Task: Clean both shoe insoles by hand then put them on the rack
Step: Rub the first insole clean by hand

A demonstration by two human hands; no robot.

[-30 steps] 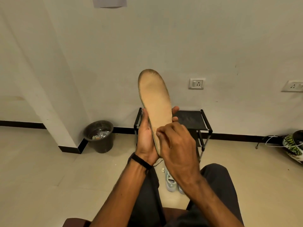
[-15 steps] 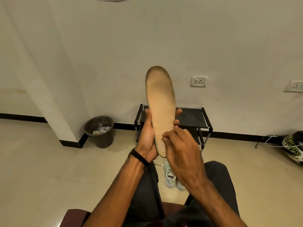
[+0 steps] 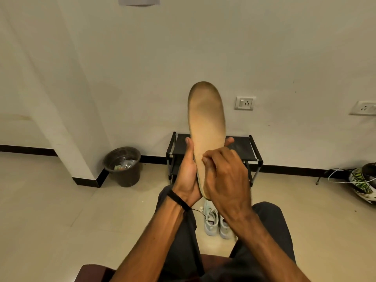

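A tan shoe insole [image 3: 207,119] stands upright in front of me, toe end up, its toe area darkened with dirt. My left hand [image 3: 188,176] grips its lower half from behind, thumb on the left edge and fingertips showing at the right edge. My right hand [image 3: 225,180] lies over the heel part with its fingers curled and fingertips pressed on the insole's face. The low black rack [image 3: 252,151] stands against the wall behind the insole. A pair of white sneakers [image 3: 215,222] sits on the floor between my knees. A second insole is not visible.
A dark waste bin [image 3: 123,165] with rubbish stands left of the rack beside a wall corner. A helmet [image 3: 364,182] and a white cable lie on the floor at the far right. Two wall sockets [image 3: 244,103] are above the rack. I sit on a dark red seat.
The insole swung from tilted left to nearly upright and moved slightly right. My right hand's fingertips shifted a little higher on its lower face. The view tilted slightly down.
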